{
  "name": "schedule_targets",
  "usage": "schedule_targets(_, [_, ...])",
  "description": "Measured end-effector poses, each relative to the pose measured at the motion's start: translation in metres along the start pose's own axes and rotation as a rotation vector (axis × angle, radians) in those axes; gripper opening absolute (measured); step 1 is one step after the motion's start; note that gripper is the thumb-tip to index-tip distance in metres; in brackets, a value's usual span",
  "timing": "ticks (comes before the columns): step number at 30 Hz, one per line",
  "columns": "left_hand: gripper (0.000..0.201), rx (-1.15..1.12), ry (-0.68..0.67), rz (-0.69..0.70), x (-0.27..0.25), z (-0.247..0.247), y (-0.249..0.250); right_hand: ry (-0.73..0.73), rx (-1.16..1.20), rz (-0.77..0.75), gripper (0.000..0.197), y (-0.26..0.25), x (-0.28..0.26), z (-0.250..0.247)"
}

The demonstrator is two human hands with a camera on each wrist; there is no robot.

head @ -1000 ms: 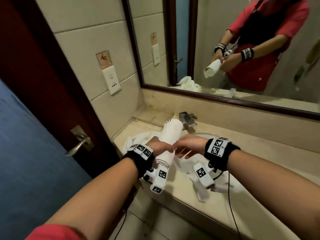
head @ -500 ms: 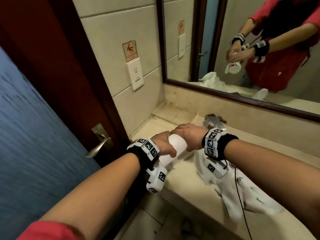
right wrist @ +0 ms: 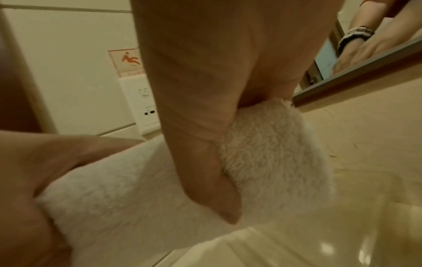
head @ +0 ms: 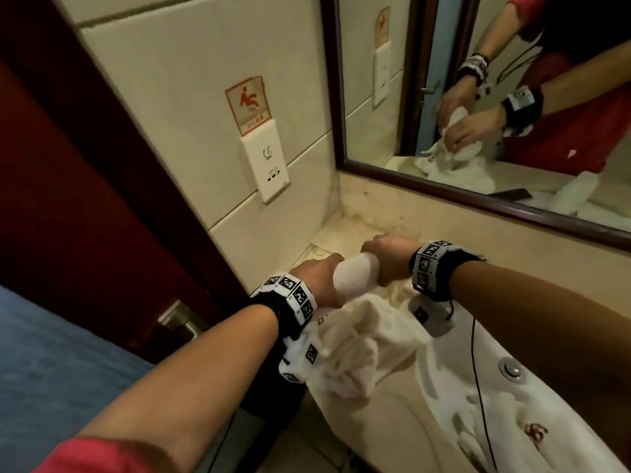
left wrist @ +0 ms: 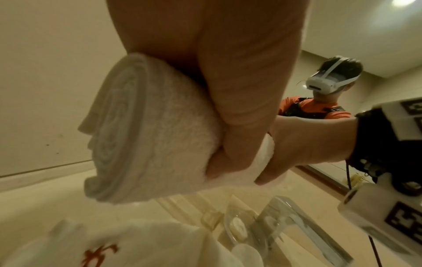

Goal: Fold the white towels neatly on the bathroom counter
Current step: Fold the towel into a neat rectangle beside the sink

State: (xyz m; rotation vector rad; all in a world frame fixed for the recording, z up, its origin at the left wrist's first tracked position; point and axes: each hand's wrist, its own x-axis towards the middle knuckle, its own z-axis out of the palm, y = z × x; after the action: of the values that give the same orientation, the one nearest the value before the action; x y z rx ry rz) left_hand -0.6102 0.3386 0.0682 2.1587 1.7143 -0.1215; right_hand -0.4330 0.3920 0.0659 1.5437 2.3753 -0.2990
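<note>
This is a bathroom, of the hotel or guest-room kind. A beige polished stone bench [head: 392, 414] runs along the wall, with a white basin [head: 485, 387] sunk into it near its front edge and a round chrome overflow fitting [head: 511, 368] on the basin wall. Above the bench's back edge hangs a large dark-wood-framed mirror [head: 444, 186]. The left wall is faced with big cream glazed tiles [head: 170, 80], carrying a white shaver socket plate [head: 268, 165] under a red slip-warning sticker [head: 248, 104]. White terry towels with a small red embroidered logo [head: 355, 346] lie crumpled at the bench's left end. A dark red wooden door with a metal lever handle [head: 181, 322] stands at the left.
</note>
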Motion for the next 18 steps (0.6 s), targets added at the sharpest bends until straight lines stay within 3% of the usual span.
schedule_targets(3, [0.067,-0.039,-0.019,-0.023,0.04,-0.003,-0.005,0.03,0.053,0.001,0.039,0.024,0.038,-0.009])
schedule_targets(11, [0.061,-0.126,0.044,-0.124,0.136,0.003,-0.023,0.19,0.252,0.11,0.068,0.067,0.129,0.009])
schedule_targets(15, [0.068,-0.234,0.077,-0.206,0.171,0.012,-0.039,0.258,0.639,0.239,0.085,0.076,0.169,0.031])
schedule_targets(18, [0.062,-0.262,0.07,-0.265,0.194,0.021,-0.048,0.33,1.051,0.357,0.07,0.075,0.17,0.038])
